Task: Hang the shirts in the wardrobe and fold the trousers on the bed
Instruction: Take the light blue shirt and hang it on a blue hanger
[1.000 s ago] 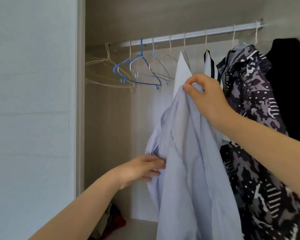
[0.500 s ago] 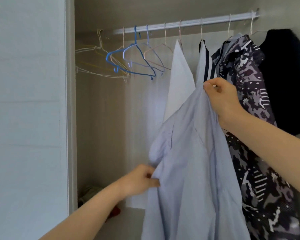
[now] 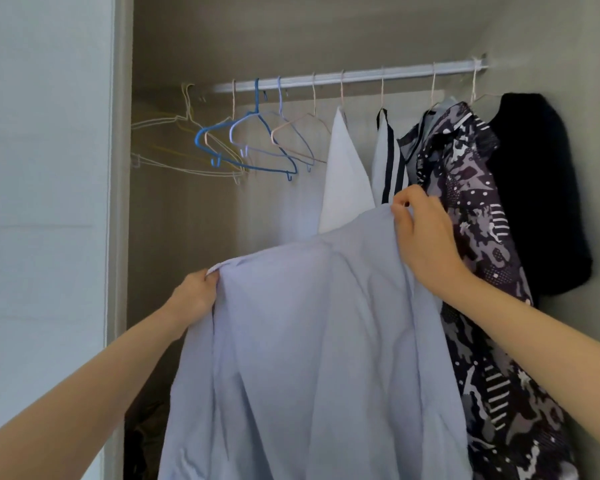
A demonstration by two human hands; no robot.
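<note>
**user1:** what's going on at the wardrobe (image 3: 187,237), going left to right?

**user2:** ok so far left there's a pale side panel (image 3: 49,202); next, inside, a bunch of bare wire hangers (image 3: 250,147) on the white rail (image 3: 361,76), a couple of them blue; below those the left hand (image 3: 194,296) has its fingers (image 3: 211,277) curled tight, pinching one top corner of the light blue shirt (image 3: 319,341)

**user1:** and is the shirt hung up?

**user2:** nope, it's not on a hanger; it's spread out in front of the open wardrobe, held up between both hands, top edge sloping up to the right; behind it a white garment (image 3: 343,181) and a striped garment (image 3: 390,168) hang on the rail; the right hand (image 3: 420,237) grips the shirt's other top corner, higher up, fingers (image 3: 400,211) closed on the fabric; right of that a dark patterned shirt (image 3: 465,188) and a black garment (image 3: 541,188) hang, touching each other
</note>
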